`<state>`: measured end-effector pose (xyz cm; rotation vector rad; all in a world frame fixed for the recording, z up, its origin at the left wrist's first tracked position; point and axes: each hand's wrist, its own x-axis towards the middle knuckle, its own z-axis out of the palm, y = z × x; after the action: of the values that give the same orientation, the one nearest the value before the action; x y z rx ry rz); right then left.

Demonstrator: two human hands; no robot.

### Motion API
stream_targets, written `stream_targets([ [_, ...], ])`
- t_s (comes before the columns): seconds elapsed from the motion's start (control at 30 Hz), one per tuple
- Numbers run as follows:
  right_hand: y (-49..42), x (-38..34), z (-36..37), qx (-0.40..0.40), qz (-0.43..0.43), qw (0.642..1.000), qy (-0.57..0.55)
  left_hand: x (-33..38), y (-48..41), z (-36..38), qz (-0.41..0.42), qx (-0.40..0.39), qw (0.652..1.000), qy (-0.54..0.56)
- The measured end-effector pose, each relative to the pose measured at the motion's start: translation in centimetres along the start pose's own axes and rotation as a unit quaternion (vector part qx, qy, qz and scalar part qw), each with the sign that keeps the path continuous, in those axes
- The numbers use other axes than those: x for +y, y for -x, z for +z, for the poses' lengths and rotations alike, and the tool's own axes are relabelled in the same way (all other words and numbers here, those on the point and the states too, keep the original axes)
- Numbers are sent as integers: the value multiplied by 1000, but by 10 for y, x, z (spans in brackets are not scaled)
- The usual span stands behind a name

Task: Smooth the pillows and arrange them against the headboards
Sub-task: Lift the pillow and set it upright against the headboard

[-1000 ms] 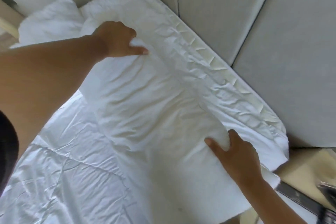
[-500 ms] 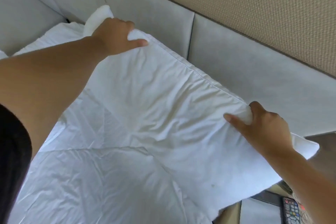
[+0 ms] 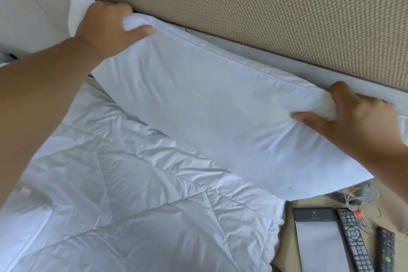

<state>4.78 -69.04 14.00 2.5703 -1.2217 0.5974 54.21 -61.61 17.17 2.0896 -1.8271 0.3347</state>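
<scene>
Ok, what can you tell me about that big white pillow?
It's a white pillow in a soft cotton-looking case, fairly smooth, with a stitched seam along its top edge. The left hand grips one top corner and the right hand pinches the other, holding it stretched wide near the grey headboard. Its lower part hangs over the quilted duvet.

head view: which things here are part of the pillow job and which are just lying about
Job: pillow, held by left hand and right hand; headboard.
Lying about: duvet, remote, second remote, dark folder, tangled cord.
</scene>
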Motion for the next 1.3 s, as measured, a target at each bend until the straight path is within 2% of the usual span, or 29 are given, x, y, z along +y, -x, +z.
stream_targets([
  [0.17, -2, 4, 12, 29, -34, 999, 11, -2, 9, 28, -54, 26, 998, 29],
  [0.27, 9, -2, 31, 5, -64, 998, 0, -1, 18, 50, -69, 52, 996, 11],
  [0.47, 20, -14, 46, -22, -22, 999, -6, 7, 34, 69, -137, 14, 989, -58],
  [0.57, 19, -20, 39, -36, -3, 999, -23, 26, 38, 66, -190, 31, 979, -64],
  [0.63, 20, -23, 33, -50, -1, 997, -55, 50, 46, 65, -257, 57, 964, -26],
  [0.7, 24, -29, 26, -73, -43, 994, -67, 83, 60, 67, -311, 79, 947, 33],
  [0.8, 28, -43, 19, -86, -174, 978, -77, 138, 87, 77, -345, 90, 928, 112],
  [0.9, 28, -61, 24, -110, -302, 943, -87, 200, 113, 91, -373, 86, 906, 182],
  [1.0, 22, -61, 38, -136, -404, 904, -25, 258, 142, 109, -380, 76, 892, 232],
  [1.13, -2, -40, 48, -127, -454, 879, 74, 327, 177, 140, -388, 60, 879, 271],
  [1.3, -24, -9, 64, -85, -467, 874, 105, 420, 192, 183, -425, 88, 830, 349],
])
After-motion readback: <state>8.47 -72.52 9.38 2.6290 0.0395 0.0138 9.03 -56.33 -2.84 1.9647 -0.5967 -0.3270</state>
